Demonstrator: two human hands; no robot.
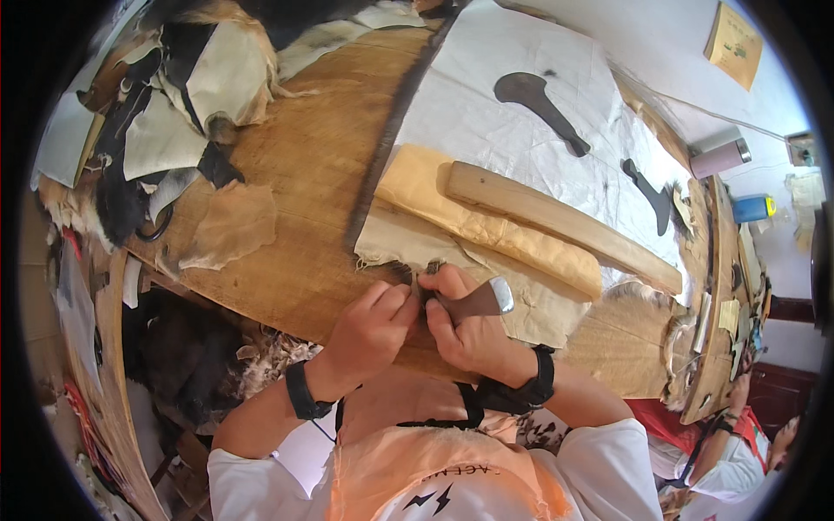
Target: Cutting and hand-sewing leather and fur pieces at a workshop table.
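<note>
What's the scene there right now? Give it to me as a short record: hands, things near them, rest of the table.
Left hand: fingers pinched; anything held is unclear
Right hand: gripping a shiny-ended tool
Near hands: frayed beige cloth, tan bundle, wooden bar
Beyond: white sheet, two dark flat pieces
Left side: heaped hides

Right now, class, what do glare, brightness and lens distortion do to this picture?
In the head view, the tool in the right hand glints at its metal end; in that head view, the white sheet looks bright and pale beside the brown table; also in the head view, the fisheye lens leaves a curved black border.
</note>
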